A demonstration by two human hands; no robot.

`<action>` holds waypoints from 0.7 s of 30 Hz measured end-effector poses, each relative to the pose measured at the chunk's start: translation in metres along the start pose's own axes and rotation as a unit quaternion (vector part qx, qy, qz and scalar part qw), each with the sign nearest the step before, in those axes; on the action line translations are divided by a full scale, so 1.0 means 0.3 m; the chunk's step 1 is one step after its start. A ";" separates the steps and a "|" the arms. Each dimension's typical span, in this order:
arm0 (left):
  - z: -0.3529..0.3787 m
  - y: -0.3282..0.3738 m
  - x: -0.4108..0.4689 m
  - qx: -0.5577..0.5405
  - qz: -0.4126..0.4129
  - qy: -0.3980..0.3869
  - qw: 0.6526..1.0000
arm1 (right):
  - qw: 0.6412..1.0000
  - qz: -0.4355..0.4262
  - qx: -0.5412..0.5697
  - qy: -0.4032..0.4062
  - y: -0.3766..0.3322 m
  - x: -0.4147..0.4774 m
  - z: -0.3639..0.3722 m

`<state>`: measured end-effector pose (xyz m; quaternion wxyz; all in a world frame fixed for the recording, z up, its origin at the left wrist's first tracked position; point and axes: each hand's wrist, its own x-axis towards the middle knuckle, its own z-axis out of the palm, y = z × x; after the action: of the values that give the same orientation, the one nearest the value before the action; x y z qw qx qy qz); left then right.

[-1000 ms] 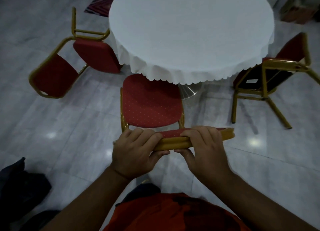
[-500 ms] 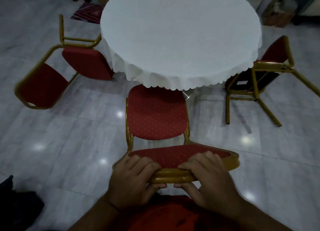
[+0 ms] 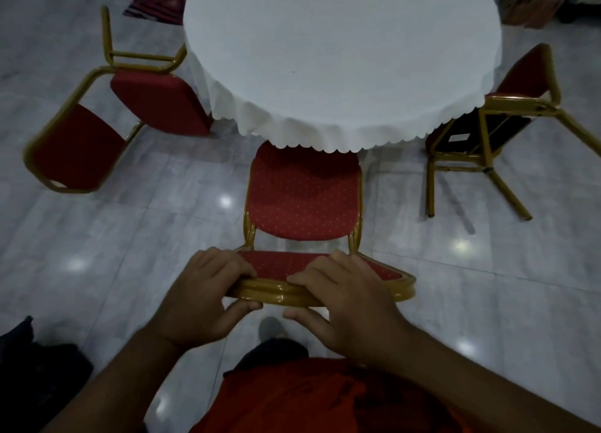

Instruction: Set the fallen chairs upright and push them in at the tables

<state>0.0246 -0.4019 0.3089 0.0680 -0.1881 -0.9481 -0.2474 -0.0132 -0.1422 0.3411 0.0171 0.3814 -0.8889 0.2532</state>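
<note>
chair (image 3: 304,201) moved further under table (image 3: 341,42) | left hand (image 3: 201,299), right hand (image 3: 351,302) grip backrest (image 3: 283,294)

- Banquet hall, I'd say.
- Round table (image 3: 341,58) draped in scalloped white, just beyond the right hand (image 3: 348,299).
- Red-and-gold banquet chair (image 3: 304,198) between that hand and the table.
- Glossy marble floor (image 3: 130,237) beneath.

Beyond both hands, front of the upright chair (image 3: 304,201) lost under the tablecloth (image 3: 341,58), legs hidden below the seat. Top rail partly covered by the left hand (image 3: 201,299) and right hand (image 3: 344,302). Far rim of the cloth cut off by the top edge. Right of the right hand, one leg of the fallen chair (image 3: 523,74) cropped at the side; label (image 3: 458,137) underneath too small to read. Left of the left hand, dark shape (image 3: 39,377) cropped, cannot tell what
</note>
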 end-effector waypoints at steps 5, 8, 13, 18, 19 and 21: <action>-0.003 0.119 0.051 -0.017 -0.027 -0.002 0.999 | 0.997 0.076 -0.015 -0.002 0.069 -0.059 0.000; 0.047 0.163 0.080 -0.013 -0.029 0.047 0.998 | 0.992 0.124 -0.018 0.035 0.074 -0.075 0.022; 0.045 0.102 0.046 -0.037 -0.002 0.120 0.992 | 0.983 0.171 -0.009 0.068 -0.001 -0.050 0.063; -0.004 0.008 0.001 -0.067 -0.008 0.107 0.992 | 0.981 0.188 -0.013 0.044 -0.087 -0.009 0.117; -0.015 -0.002 -0.003 -0.067 -0.006 0.099 0.993 | 0.980 0.191 -0.019 0.044 -0.093 -0.002 0.124; -0.021 -0.009 0.001 -0.054 0.000 0.089 0.995 | 0.978 0.199 -0.029 0.048 -0.095 0.011 0.128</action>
<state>0.0233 -0.4072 0.3132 0.1422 -0.1686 -0.9233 -0.3143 0.0102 -0.1788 0.3209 0.0203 0.1831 -0.9522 0.2436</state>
